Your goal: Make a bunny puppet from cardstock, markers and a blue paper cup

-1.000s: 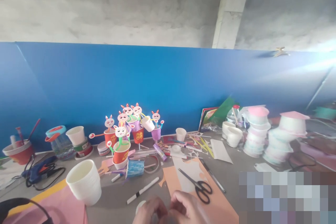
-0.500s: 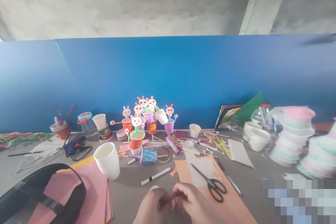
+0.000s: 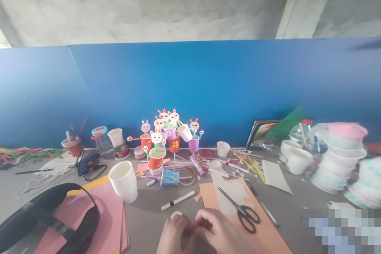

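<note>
My left hand (image 3: 176, 233) and my right hand (image 3: 214, 228) meet low in the middle, thumbs and fingers of both closed in a pinch. What lies between the fingertips is too small and hidden to name. Just behind my left hand shows a pale round piece (image 3: 176, 214), partly covered by it. Black-handled scissors (image 3: 246, 214) lie to the right of my right hand, on an orange paper sheet (image 3: 268, 238). A white marker with a black band (image 3: 177, 201) rests on the table beyond both hands.
Rabbit-faced paper-cup figures (image 3: 156, 158) stand at the back, with a blue cup (image 3: 170, 176) on its side before them. A white cup (image 3: 123, 182), pink paper (image 3: 110, 222) and a black headset-like object (image 3: 59, 202) are left. Stacked cups (image 3: 339, 162) stand right.
The view has shifted slightly. My left hand has turned a little, and the orange scrap seen earlier between the fingertips is hidden now. Both hands stay close together.
</note>
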The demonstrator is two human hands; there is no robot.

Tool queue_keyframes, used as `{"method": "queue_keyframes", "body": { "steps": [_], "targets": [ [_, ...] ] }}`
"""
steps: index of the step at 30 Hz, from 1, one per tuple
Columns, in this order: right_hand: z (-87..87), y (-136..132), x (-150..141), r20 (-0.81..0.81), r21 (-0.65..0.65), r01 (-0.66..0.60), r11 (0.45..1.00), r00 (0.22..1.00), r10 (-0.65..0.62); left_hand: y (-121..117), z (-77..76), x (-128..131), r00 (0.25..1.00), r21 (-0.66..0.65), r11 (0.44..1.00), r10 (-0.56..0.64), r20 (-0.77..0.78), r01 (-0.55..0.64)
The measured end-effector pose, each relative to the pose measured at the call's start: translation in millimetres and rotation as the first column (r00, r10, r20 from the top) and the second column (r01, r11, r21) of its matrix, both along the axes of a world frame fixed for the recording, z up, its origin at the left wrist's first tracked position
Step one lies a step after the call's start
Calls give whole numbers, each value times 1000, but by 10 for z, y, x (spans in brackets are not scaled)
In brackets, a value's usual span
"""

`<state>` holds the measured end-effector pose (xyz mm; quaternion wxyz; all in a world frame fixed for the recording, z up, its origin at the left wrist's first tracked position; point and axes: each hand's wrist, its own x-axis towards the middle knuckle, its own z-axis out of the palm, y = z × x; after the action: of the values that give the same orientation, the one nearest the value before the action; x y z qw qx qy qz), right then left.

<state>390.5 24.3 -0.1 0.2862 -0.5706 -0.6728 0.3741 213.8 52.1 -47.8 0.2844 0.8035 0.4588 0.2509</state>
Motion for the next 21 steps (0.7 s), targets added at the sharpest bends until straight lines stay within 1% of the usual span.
{"method": "queue_keyframes", "body": {
  "steps": [4, 8, 10, 13, 16, 18, 21],
  "targets": [
    [-52, 16, 11, -8, 16, 5, 1000, 1000, -5, -21, 24, 13, 1000, 15, 1000, 17, -5, -17],
    [-89, 57, 29, -34, -14, -37, 999, 999, 37, -32, 52, 14, 999, -5, 1000, 22, -50, -22],
    [-88, 76, 46, -44, -16, -45, 999, 998, 44, -34, 54, -4, 998, 9, 1000, 20, -66, -20],
    [-66, 93, 85, -22, 12, -30, 999, 999, 31, -36, 29, -50, 997, 87, 996, 27, -79, -20],
    [-54, 89, 111, 109, 72, 5, 997, 994, -13, -45, -25, -82, 997, 185, 982, 41, -66, -28],
    [-68, 77, 103, 174, 102, -5, 995, 985, -13, -56, -65, -82, 996, 240, 970, 60, -65, -43],
    [-126, 68, 57, 200, 124, -46, 991, 980, 20, -72, -107, -67, 989, 302, 951, 106, -99, -72]
  ]
}}
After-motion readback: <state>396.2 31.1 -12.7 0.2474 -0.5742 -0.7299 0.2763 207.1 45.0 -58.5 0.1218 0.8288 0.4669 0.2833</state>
